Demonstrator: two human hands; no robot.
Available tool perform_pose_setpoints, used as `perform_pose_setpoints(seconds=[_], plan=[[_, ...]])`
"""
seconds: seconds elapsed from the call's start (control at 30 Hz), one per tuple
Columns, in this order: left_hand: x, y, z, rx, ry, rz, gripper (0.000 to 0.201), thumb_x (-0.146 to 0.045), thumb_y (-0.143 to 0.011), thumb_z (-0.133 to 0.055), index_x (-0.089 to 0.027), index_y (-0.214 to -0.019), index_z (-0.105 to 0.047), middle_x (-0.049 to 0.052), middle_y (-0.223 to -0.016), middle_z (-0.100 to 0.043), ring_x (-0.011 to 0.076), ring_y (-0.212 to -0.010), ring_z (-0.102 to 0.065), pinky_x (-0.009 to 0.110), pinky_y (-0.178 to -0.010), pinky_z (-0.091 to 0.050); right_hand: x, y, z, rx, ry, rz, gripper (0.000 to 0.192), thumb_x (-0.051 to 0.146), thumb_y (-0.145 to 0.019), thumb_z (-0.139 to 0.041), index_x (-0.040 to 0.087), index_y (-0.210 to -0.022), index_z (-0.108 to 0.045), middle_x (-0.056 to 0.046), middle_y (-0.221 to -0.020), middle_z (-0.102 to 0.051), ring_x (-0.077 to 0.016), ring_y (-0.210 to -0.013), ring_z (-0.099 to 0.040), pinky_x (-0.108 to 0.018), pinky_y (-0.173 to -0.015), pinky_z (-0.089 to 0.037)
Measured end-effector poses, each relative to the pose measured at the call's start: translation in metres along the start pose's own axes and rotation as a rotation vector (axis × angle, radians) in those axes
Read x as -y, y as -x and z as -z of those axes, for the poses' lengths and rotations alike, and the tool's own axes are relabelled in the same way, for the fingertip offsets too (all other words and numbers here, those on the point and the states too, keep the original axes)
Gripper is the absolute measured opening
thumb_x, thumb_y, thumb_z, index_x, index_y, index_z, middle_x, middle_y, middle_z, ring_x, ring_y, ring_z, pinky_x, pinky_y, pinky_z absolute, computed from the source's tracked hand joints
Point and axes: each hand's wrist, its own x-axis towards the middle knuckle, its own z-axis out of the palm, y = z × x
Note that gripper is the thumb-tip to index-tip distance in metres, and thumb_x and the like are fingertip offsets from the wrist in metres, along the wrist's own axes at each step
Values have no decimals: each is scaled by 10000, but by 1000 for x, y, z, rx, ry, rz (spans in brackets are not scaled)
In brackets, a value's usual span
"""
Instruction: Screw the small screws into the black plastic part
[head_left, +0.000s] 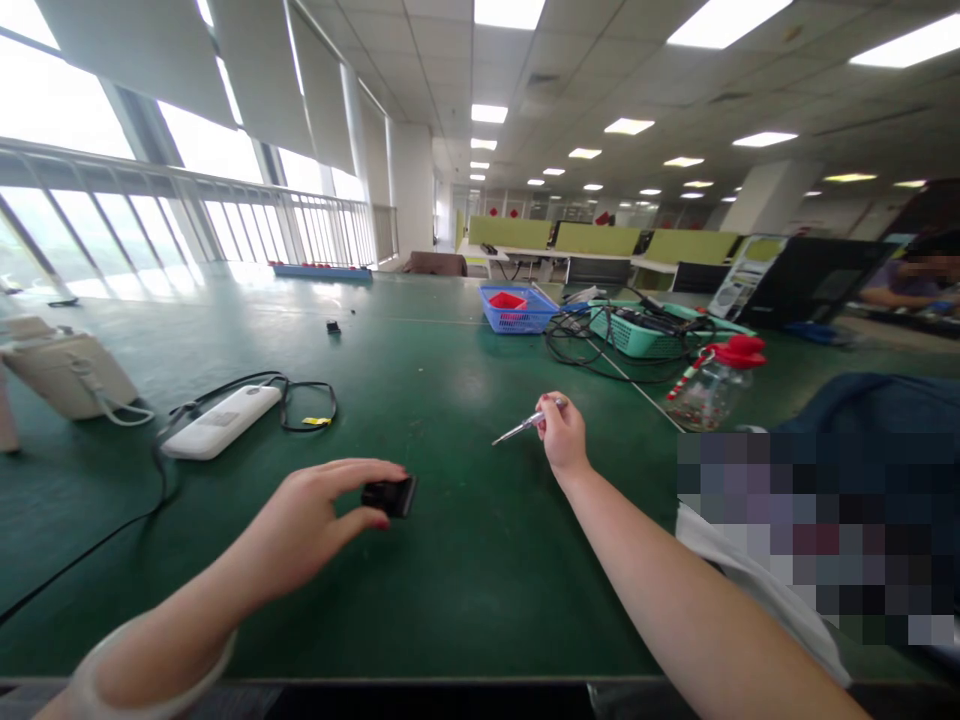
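Low in the centre of the frame, the left hand [304,525] pinches a small black block [390,496] between thumb and forefinger, the block resting on the green table [450,580] at the fingertips. Right of centre, the right hand [562,432] is closed round a slim metal screwdriver [519,429], whose tip points left, toward the white power strip [221,421] at mid-left.
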Motion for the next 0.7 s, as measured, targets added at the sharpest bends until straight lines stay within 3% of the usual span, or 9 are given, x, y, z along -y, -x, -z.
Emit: perform_pose_setpoints(seconds=[0.07,0.13,0.33,0.4,0.5,0.6,0.7], plan=[[-25,-29,-16,102,5,-93,347,-328,-773,-684,-371,-1117,-683,-63,-1157,-718,215,-1081,-658,320,-993,-493,5,1,-1,-7,-21,-8,262,415,-830,-593,205,-684,-532,70,-497,-442,-80,-416,-389,-201,-392,-309],[-36,-58,-32,126,-22,-147,354,-282,-778,-683,-342,-1127,-680,-41,-1138,-725,218,-1055,-662,314,-978,-489,10,2,-2,-9,-28,-7,260,417,-824,-609,199,-693,-552,69,-494,-443,-78,-415,-394,-200,-392,-311],[-21,-127,-81,121,-157,-112,307,-227,-773,-687,-273,-1076,-699,46,-1065,-738,275,-1012,-670,354,-907,-500,20,6,-2,37,63,19,321,489,-812,-640,169,-792,-659,22,-576,-553,-90,-442,-461,-225,-418,-366],[-14,-136,-91,116,-150,-69,313,-226,-763,-701,-262,-1074,-694,61,-1064,-734,285,-1019,-666,364,-906,-499,21,7,-2,67,91,33,332,498,-820,-633,169,-783,-662,12,-597,-569,-96,-453,-470,-233,-429,-372],[-6,-140,-100,80,-75,-44,503,-215,-740,-729,-255,-1225,-599,76,-1090,-725,295,-1056,-653,391,-935,-490,24,10,-3,108,141,87,326,472,-858,-589,179,-725,-639,18,-579,-532,-105,-474,-471,-239,-453,-379],[4,-140,-104,78,86,-53,678,-185,-726,-738,-276,-1342,-470,49,-1103,-722,259,-1052,-660,382,-973,-478,31,15,-5,146,160,147,316,427,-891,-543,190,-695,-615,20,-577,-508,-112,-492,-467,-243,-474,-383],[14,-143,-108,111,252,-20,701,-198,-695,-765,-274,-1324,-465,30,-1089,-727,222,-1030,-675,356,-985,-486,40,23,-9,225,157,187,295,389,-909,-512,199,-704,-609,18,-579,-505,-123,-498,-472,-254,-489,-392]])
